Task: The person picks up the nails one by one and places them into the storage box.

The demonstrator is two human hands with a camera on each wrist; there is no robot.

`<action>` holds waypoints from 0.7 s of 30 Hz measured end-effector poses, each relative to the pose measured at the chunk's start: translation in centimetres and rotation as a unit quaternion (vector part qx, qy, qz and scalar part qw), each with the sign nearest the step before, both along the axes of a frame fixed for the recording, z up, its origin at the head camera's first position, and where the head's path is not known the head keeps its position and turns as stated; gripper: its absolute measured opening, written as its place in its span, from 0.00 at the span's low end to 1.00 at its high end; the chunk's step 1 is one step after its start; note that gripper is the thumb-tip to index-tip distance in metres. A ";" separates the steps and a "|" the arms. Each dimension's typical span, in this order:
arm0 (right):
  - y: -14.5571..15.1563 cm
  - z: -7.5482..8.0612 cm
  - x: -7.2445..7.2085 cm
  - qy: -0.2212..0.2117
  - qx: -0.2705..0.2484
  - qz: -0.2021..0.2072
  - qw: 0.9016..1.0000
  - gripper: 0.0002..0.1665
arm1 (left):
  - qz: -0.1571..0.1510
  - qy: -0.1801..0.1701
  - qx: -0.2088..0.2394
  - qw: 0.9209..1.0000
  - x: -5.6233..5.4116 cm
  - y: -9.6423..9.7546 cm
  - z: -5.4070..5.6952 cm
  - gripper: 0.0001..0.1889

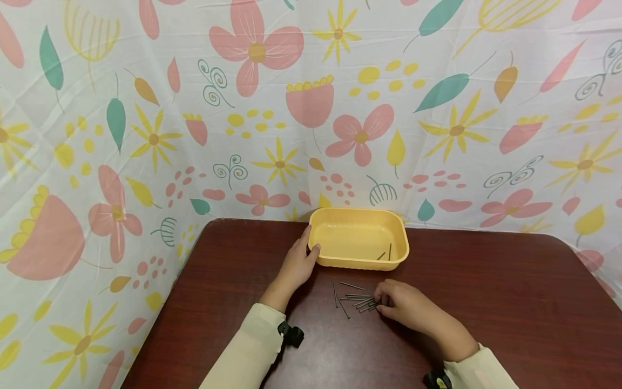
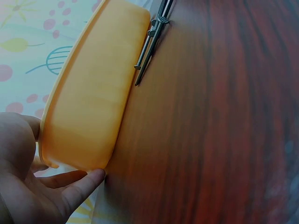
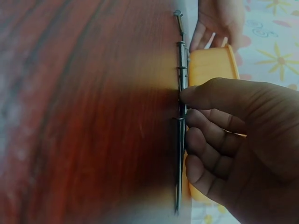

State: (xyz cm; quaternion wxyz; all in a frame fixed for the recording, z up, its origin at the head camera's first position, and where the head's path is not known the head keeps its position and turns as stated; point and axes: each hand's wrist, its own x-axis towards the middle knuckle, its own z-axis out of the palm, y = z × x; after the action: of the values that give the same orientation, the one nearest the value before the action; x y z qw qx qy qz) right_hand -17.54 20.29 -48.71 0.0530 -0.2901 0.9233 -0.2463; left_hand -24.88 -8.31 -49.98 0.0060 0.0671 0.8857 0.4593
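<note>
A yellow plastic tray (image 1: 359, 237) stands at the back of the table, with two nails (image 1: 385, 252) lying inside at its right end. My left hand (image 1: 297, 260) rests against the tray's left end; in the left wrist view its thumb (image 2: 86, 190) touches the lower corner. In front of the tray lies a loose pile of dark metal nails (image 1: 357, 298), some crossing each other. My right hand (image 1: 405, 303) is at the pile's right end with curled fingers. Its thumb (image 3: 210, 95) and fingertips pinch at the nails (image 3: 181, 107); which ones they hold is partly hidden.
The dark red-brown table (image 1: 486, 281) has rounded back corners. A white cloth with printed flowers (image 1: 272, 135) hangs behind it and along the left side. Black straps with small devices (image 1: 291, 334) sit on both cuffs.
</note>
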 end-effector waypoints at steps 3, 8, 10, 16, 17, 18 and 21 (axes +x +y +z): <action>-0.1 0.0 -0.1 -0.011 0.005 0.000 1.000 0.09 | 0.000 -0.001 0.000 1.000 0.1 0.0 0.1 0.34; -0.3 0.1 -0.3 -0.031 0.008 -0.001 0.999 0.09 | -0.001 -0.006 0.003 1.000 0.1 0.0 0.1 0.34; -0.3 0.2 -0.4 -0.036 0.008 0.000 0.999 0.09 | 0.000 -0.006 0.004 1.000 0.1 0.0 0.1 0.34; -0.5 0.2 -0.4 -0.029 0.008 0.007 1.000 0.09 | 0.000 -0.005 0.003 1.000 0.1 0.0 0.1 0.34; -0.5 0.2 -0.4 -0.026 0.007 0.008 1.000 0.09 | -0.001 -0.004 0.004 1.000 0.1 0.0 0.1 0.34; -0.5 0.2 -0.4 -0.024 0.006 0.009 1.000 0.09 | -0.002 -0.003 0.005 1.000 0.1 0.0 0.0 0.34; -0.5 0.2 -0.4 -0.021 0.004 0.012 1.000 0.09 | -0.003 -0.001 0.006 1.000 0.1 0.0 0.1 0.34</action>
State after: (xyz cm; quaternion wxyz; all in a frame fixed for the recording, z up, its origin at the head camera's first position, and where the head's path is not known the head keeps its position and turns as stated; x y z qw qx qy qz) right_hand -17.90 19.79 -48.48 0.0766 -0.2954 0.9195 -0.2478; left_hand -24.80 -8.35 -49.93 0.0082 0.0694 0.8825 0.4650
